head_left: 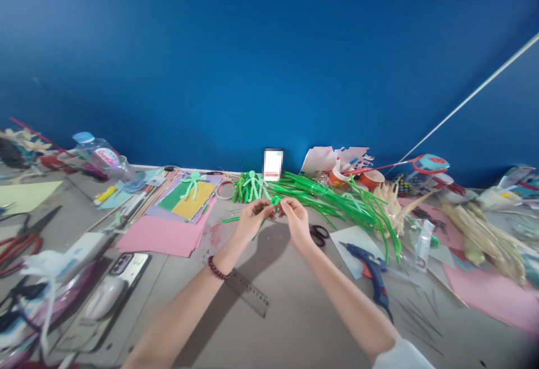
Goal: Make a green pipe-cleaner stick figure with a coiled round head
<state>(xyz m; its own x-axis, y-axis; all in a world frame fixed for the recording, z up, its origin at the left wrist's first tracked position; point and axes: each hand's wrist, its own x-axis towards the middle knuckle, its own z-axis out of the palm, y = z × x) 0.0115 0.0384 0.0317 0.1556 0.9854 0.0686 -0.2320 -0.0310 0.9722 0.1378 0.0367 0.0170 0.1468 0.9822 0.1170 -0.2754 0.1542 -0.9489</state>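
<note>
Both hands meet at the middle of the table around a bright green pipe cleaner [275,201], bent into a small loop at its top. My left hand [253,217] pinches it from one side, a green length trailing below the fingers. From the other side, my right hand [296,218] closes thumb and fingertips on it. Just behind stand several small figures [252,185] of twisted green pipe cleaner. A long bundle of green pipe cleaners [341,203] lies to the right. Black-handled scissors [319,235] rest beside my right wrist, and a clear ruler [249,292] lies below my left wrist.
Pink sheets [162,235] and coloured cards with a pale green figure [191,185] lie left. Further left are a phone [126,268], a computer mouse [107,297] and a water bottle [103,155]. A blue glue gun [373,270] lies right. The blue wall [269,65] rises behind.
</note>
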